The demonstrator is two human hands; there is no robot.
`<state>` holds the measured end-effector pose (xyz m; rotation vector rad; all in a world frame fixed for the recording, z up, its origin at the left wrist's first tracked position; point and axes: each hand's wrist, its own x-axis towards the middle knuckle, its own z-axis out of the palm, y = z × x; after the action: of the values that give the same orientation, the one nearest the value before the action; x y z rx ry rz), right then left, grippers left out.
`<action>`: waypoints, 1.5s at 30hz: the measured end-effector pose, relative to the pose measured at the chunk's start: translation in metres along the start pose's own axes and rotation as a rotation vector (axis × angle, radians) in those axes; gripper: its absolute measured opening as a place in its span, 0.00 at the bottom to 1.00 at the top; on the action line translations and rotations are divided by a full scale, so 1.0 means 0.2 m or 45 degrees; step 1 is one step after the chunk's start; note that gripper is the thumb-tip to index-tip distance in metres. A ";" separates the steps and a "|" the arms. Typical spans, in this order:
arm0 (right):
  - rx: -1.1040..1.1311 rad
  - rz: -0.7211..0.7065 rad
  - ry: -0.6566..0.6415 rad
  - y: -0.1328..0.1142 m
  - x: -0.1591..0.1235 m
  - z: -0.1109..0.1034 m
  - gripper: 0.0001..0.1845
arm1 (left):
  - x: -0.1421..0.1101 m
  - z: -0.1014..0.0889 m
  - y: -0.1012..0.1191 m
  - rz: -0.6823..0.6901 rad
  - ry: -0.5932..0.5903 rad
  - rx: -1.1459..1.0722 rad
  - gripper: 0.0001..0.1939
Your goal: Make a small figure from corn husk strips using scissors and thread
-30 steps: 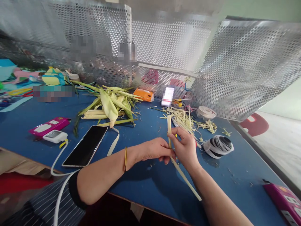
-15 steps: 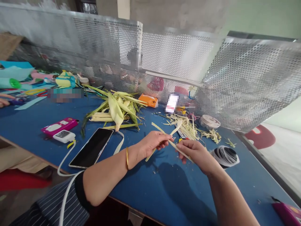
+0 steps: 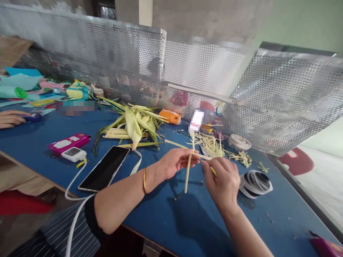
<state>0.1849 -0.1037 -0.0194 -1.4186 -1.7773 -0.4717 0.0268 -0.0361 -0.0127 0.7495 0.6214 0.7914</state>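
My left hand (image 3: 179,160) pinches pale, crossed corn husk strips (image 3: 188,175) where they meet. One strip stands roughly upright and hangs below my fingers; another crosses it sideways toward my right hand. My right hand (image 3: 223,180) is closed just right of the crossing, its fingers curled. What it grips is hidden, though the sideways strip runs up to its knuckles. A small yellow piece (image 3: 213,171) shows by its fingers; I cannot tell whether it is held or lies behind. Thin husk shreds (image 3: 210,144) are heaped beyond my hands.
A pile of corn husks (image 3: 132,125) and an orange packet (image 3: 170,116) lie toward the back. At left are a dark-screened phone (image 3: 105,167), a purple case (image 3: 71,142) and a white cabled device (image 3: 73,154). A black-and-white spool (image 3: 255,184) stands right. Another person's hand (image 3: 10,118) is far left.
The strips have turned from one long piece into a cross held in my left hand. My right hand has shifted and curled its fingers. Another person's hand has come further into view at left.
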 end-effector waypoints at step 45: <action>0.275 0.101 -0.351 -0.04 0.01 -0.04 0.16 | 0.00 0.02 -0.01 0.129 0.173 0.496 0.09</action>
<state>0.1800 -0.1111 -0.0108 -1.4458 -1.9127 -0.0393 0.0314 -0.0384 -0.0113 1.0954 0.8801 0.8287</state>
